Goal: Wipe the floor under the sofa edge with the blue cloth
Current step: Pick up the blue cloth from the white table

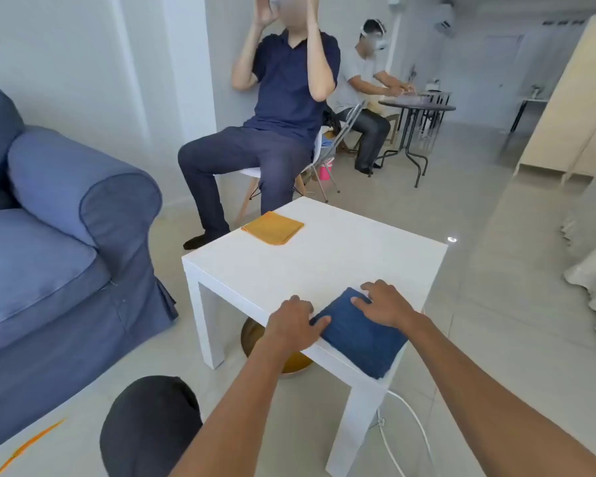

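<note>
A folded blue cloth (pixel 358 335) lies on the near right corner of a small white table (pixel 324 263), its near edge hanging slightly over the rim. My left hand (pixel 291 321) rests on the table at the cloth's left edge, thumb touching it. My right hand (pixel 382 304) lies flat on the cloth's far corner, fingers spread. The blue sofa (pixel 66 235) stands to the left, its skirt reaching the pale tiled floor (pixel 172 356).
A folded orange cloth (pixel 272 227) lies on the table's far left part. A brass bowl (pixel 255 342) sits under the table; a white cable (pixel 410 418) runs beside its leg. A person sits on a chair (pixel 255 172) behind the table; another sits at a round table (pixel 417 106).
</note>
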`<state>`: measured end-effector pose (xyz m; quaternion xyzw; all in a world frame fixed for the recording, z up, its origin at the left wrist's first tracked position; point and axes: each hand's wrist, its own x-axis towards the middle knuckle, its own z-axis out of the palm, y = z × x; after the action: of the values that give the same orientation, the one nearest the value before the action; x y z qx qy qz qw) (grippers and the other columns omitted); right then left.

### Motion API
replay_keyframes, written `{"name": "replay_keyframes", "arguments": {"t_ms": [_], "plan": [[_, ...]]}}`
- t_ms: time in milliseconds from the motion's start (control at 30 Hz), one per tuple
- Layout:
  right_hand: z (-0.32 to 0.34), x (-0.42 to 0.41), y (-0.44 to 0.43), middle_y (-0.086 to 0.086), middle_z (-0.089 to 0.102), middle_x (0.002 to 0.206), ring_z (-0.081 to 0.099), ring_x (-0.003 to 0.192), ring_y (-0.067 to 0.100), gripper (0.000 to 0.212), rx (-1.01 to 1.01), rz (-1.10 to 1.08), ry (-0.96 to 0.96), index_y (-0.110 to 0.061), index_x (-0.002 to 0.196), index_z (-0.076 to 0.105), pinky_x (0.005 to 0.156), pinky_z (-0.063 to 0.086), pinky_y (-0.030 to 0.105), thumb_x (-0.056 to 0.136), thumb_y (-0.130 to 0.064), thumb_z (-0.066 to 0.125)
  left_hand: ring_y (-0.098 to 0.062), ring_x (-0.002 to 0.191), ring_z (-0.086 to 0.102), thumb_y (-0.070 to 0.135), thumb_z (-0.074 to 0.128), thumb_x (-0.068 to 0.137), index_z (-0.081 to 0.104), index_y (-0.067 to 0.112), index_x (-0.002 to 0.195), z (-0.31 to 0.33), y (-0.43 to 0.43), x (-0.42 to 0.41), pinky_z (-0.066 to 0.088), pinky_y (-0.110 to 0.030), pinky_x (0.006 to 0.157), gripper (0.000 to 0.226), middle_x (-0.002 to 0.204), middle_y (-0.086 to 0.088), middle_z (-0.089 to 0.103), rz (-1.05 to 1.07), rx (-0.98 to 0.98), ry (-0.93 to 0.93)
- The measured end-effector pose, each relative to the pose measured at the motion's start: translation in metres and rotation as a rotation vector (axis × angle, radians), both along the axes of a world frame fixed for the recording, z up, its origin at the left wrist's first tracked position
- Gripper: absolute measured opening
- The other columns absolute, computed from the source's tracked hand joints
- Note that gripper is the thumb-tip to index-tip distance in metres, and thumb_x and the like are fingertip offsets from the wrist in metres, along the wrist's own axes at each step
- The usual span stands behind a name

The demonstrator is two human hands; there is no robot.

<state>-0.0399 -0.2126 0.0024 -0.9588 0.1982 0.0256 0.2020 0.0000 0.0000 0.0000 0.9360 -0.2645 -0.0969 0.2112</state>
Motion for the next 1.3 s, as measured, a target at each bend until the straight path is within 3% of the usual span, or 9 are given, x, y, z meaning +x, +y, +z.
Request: {"name": "replay_keyframes", "arguments": {"t_ms": [100,200,300,500,700,867,1000,1100,1300], "plan": [[0.001,0.01,0.001,0.013,0.07,0.121,0.065,0.108,0.029,0.047,0.036,-0.002,0.005,-0.006,0.121,0.066,0.097,0.053,0.045,0.093,-0.043,0.064,-0.022,0.103,0.061,0.056,0.058,0.089,0.062,0.015,0.116,-0.007,-0.016,-0.004,0.055,-0.036,0.09,0.049,0.117,-0.006,0.061,0.006,0.017,-0.006],[0.01,0.021,0.001,0.02,0.07,0.118,0.067,0.108,0.033,0.047,0.129,-0.021,0.076,0.004,0.115,0.067,0.096,0.053,0.045,0.087,-0.033,0.075,-0.018,0.093,0.059,0.042,0.065,0.09,0.061,0.012,0.116,-0.005,-0.021,0.001,0.052,-0.03,0.082,0.04,0.114,-0.006,0.065,0.078,-0.026,0.075],[0.015,0.029,-0.004,0.008,0.069,0.111,0.064,0.098,0.021,0.023,0.234,-0.005,0.094,-0.013,0.1,0.069,0.092,0.053,0.036,0.084,-0.027,0.079,-0.016,0.09,0.056,0.035,0.065,0.092,0.061,0.012,0.116,-0.006,-0.016,0.01,0.052,-0.03,0.087,0.034,0.118,-0.007,0.066,0.084,-0.123,0.146],[0.056,0.056,0.023,0.005,0.067,0.119,0.064,0.103,0.017,0.048,0.501,0.079,-0.022,-0.016,0.127,0.061,0.075,0.051,0.023,0.084,-0.021,0.081,-0.015,0.091,0.059,0.027,0.069,0.091,0.064,0.012,0.11,0.011,0.032,0.034,0.051,-0.022,0.076,0.024,0.117,-0.005,0.065,0.179,-0.353,0.131],[0.105,0.116,0.121,0.011,0.075,0.108,0.07,0.097,0.022,0.032,0.496,0.322,-0.168,-0.004,0.117,0.066,0.075,0.054,0.024,0.087,-0.007,0.076,-0.02,0.081,0.067,0.021,0.076,0.084,0.071,0.015,0.092,0.069,0.146,0.08,0.053,-0.027,0.063,0.011,0.096,-0.005,0.073,0.33,-0.474,-0.036],[0.104,0.168,0.238,0.011,0.074,0.093,0.064,0.081,0.016,0.02,0.423,0.52,-0.179,-0.005,0.099,0.066,0.072,0.049,0.028,0.085,-0.009,0.078,-0.018,0.089,0.072,0.014,0.077,0.081,0.073,0.015,0.088,0.073,0.267,0.098,0.057,-0.032,0.087,0.008,0.092,-0.002,0.077,0.496,-0.504,-0.166],[0.07,0.205,0.34,0.0,0.067,0.075,0.06,0.072,0.012,0.017,0.378,0.644,-0.102,-0.01,0.09,0.067,0.071,0.047,0.027,0.08,-0.01,0.081,-0.017,0.088,0.071,0.016,0.077,0.081,0.077,0.015,0.093,0.038,0.363,0.098,0.058,-0.035,0.087,0.012,0.087,-0.001,0.076,0.674,-0.465,-0.153],[0.013,0.225,0.409,0.004,0.07,0.083,0.062,0.077,0.017,0.022,0.339,0.727,-0.005,-0.02,0.08,0.065,0.074,0.048,0.029,0.076,-0.012,0.085,-0.015,0.085,0.071,0.014,0.077,0.082,0.078,0.014,0.096,-0.01,0.418,0.092,0.059,-0.033,0.084,0.014,0.087,0.0,0.075,0.787,-0.443,-0.094],[-0.139,0.23,0.5,-0.004,0.062,0.077,0.057,0.075,0.016,0.02,0.313,0.778,0.164,-0.016,0.088,0.066,0.055,0.039,0.019,0.079,-0.012,0.082,-0.018,0.083,0.07,0.009,0.074,0.082,0.079,0.012,0.098,-0.146,0.491,0.08,0.057,-0.031,0.078,0.017,0.085,0.001,0.073,1.003,-0.405,0.115]]}}
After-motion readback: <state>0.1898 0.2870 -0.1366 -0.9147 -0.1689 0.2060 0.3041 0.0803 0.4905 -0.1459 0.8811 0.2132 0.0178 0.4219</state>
